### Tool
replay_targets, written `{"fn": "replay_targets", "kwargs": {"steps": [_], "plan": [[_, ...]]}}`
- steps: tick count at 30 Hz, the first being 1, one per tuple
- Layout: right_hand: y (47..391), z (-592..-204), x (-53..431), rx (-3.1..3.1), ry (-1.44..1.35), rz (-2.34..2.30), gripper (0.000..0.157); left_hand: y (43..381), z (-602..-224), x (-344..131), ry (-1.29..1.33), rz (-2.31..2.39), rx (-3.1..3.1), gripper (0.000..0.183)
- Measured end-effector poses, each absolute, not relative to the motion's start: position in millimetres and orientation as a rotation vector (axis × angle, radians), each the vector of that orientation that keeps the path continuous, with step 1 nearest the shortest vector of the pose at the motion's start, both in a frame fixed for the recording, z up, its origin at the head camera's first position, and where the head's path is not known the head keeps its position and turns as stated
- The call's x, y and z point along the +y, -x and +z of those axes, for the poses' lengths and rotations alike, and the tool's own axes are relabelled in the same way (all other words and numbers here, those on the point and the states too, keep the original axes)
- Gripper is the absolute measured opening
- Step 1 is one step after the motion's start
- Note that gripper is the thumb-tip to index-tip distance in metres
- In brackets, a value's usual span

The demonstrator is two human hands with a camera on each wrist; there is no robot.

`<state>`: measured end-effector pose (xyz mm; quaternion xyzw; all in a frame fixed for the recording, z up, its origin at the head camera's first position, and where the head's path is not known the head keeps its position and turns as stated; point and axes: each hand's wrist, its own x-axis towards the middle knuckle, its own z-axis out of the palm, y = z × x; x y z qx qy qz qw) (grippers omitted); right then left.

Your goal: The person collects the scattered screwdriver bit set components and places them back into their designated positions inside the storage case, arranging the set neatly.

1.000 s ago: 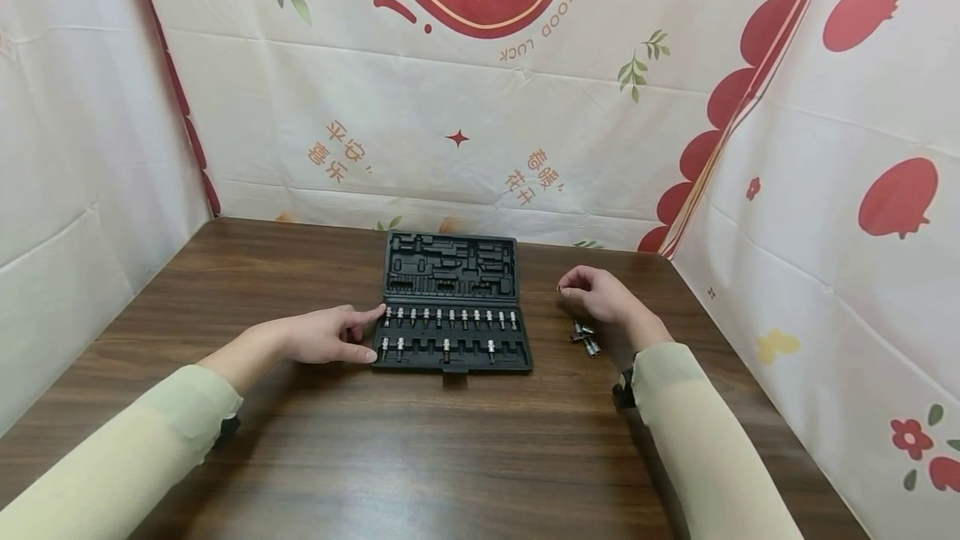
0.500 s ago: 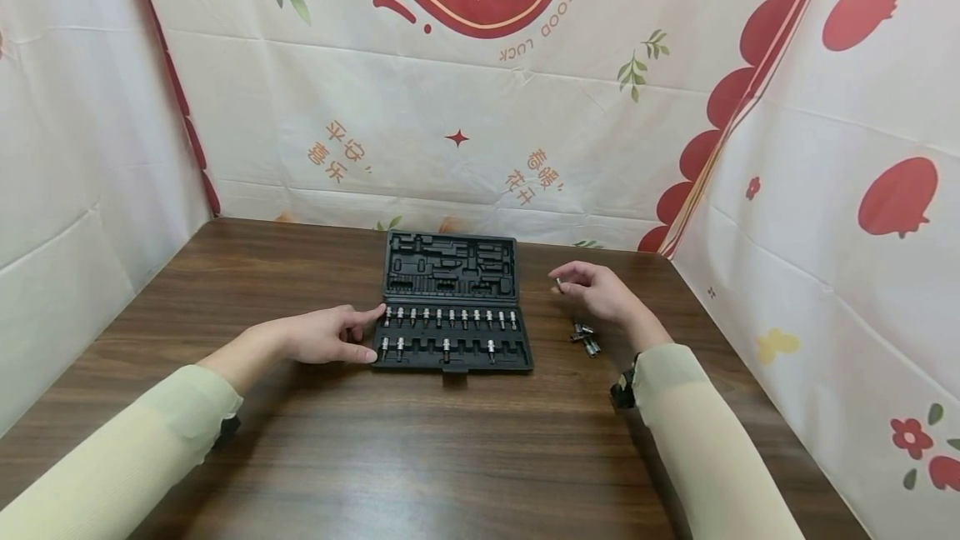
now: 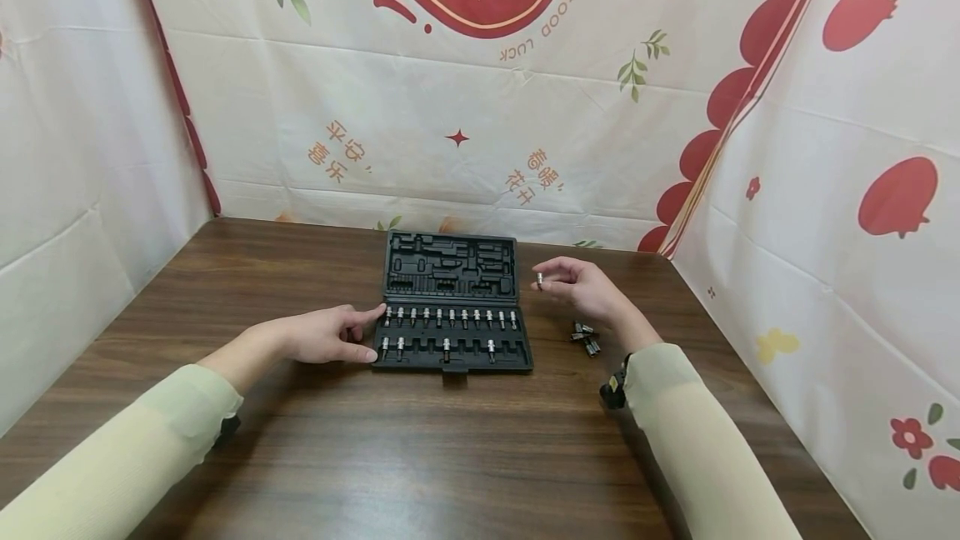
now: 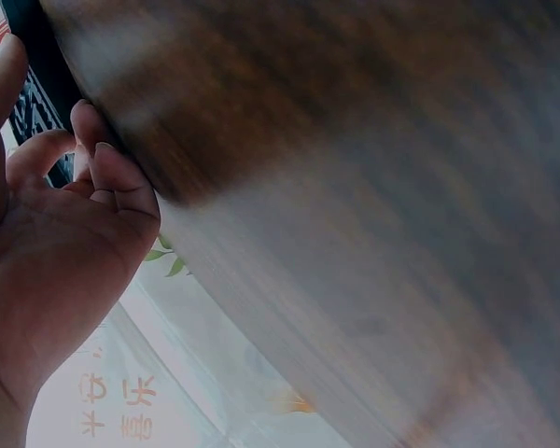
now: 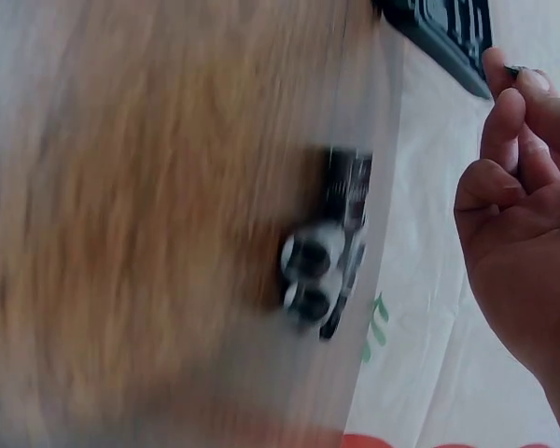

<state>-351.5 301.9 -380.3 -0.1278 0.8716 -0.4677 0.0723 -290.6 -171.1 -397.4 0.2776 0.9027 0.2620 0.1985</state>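
Observation:
An open black socket case (image 3: 453, 332) lies on the table with its lid tilted back. Small bit sockets with silver tops stand in its back row, and a few more sit in the front row. My left hand (image 3: 322, 335) touches the case's left edge, index finger stretched to the hinge end and thumb at the front corner. Right of the lid, my right hand (image 3: 588, 286) pinches one bit socket (image 3: 539, 280) upright between thumb and fingers, above the table. Its dark tip shows at the fingertips in the right wrist view, the rest hidden by the fingers.
A small pile of loose bit sockets (image 3: 585, 338) lies on the wooden table (image 3: 435, 457), right of the case and below my right hand. A latch tab (image 3: 455, 372) juts from the case front. Printed cloth (image 3: 480, 107) hangs behind and at both sides.
My right hand has moved left toward the case, and the bit socket in its fingers has come into fuller view. The left hand, case and loose pile stay where they were.

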Motion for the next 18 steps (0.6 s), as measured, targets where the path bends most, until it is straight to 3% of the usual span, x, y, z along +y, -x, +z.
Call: {"fn": "replay_targets", "kwargs": {"steps": [18], "plan": [[341.6, -379.7, 234.6, 2.468, 0.608, -1.432, 0.039, 289.8, -396.7, -171.1, -0.771, 0.738, 2.523, 0.091]]}}
